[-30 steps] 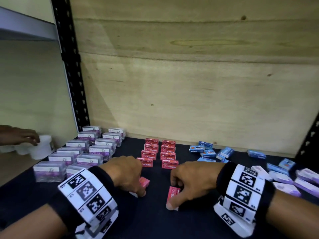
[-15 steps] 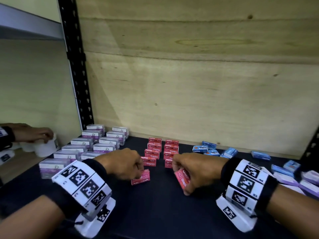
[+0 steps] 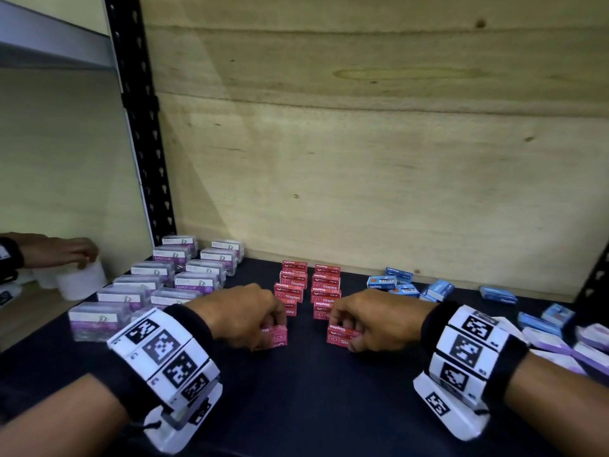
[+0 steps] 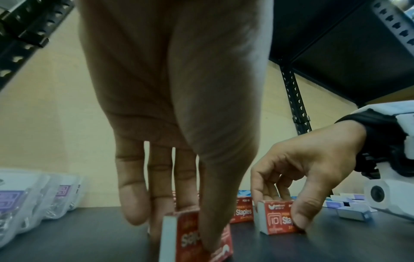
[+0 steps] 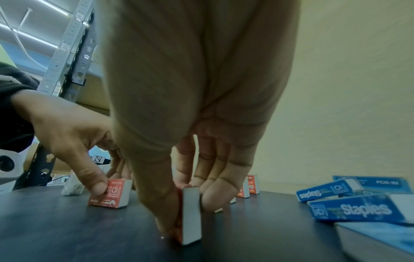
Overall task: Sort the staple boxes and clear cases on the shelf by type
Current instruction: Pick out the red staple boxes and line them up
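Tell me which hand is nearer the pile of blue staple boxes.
Right. The right hand, pinching a red staple box, sits just left of the blue staple boxes. The left hand holds another red box farther left, beyond the two red rows.

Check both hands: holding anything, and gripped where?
Left hand pinches a red staple box across its broad faces, thumb in front, fingers behind. Right hand pinches another red staple box the same way.

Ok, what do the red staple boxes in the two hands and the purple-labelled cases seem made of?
Red box in the left hand and red box in the right hand: likely thin printed card, matte, with plain white ends. Purple-labelled cases: apparently clear glossy plastic, the contents showing through.
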Available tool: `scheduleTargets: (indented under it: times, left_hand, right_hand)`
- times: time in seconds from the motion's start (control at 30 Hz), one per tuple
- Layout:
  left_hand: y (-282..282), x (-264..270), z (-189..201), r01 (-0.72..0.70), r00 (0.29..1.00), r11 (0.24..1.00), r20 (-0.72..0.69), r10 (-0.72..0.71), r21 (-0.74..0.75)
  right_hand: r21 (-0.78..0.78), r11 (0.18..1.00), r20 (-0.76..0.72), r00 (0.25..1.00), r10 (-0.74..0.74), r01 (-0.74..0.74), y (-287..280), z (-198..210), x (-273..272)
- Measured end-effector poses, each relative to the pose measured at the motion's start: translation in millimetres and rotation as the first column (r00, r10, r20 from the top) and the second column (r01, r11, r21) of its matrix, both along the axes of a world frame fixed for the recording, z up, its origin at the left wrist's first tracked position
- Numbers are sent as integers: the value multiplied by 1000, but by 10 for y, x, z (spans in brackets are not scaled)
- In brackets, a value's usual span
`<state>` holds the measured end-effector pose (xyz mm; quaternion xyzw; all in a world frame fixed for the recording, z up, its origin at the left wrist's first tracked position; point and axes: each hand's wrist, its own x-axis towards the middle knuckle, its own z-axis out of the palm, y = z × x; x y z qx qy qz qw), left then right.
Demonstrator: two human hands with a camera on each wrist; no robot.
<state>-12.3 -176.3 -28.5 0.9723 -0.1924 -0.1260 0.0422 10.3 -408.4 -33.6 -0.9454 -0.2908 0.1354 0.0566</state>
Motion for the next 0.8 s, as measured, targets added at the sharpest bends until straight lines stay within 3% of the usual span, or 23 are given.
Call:
scheduleTargets:
  times: [0.17, 0.33, 0.43, 0.53, 0.67, 0.8]
  left_hand:
    - [20, 7, 23, 81, 995, 995, 61, -78, -62]
    - [68, 82, -70, 23, 1000, 946, 22, -17, -323]
    - [101, 113, -101, -32, 999, 928, 29, 46, -370]
    - [142, 113, -100, -64, 995, 945, 52, 85, -320]
    - [171, 105, -117, -137, 986, 984, 82, 146, -112]
    - [141, 89, -128, -144, 984, 990, 102, 144, -9]
  right_hand:
    - [-3, 998, 4, 998, -61, 61, 16, 7, 0]
    - [-72, 994, 15, 997, -77, 78, 24, 72, -16]
    - [-103, 991, 12, 997, -81, 82, 30, 112, -20]
    - [-98, 992, 18, 996, -82, 84, 46, 116, -14]
    - [-86, 992, 31, 996, -88, 90, 75, 93, 12]
    - [-95, 991, 42, 995, -94, 97, 116, 75, 37]
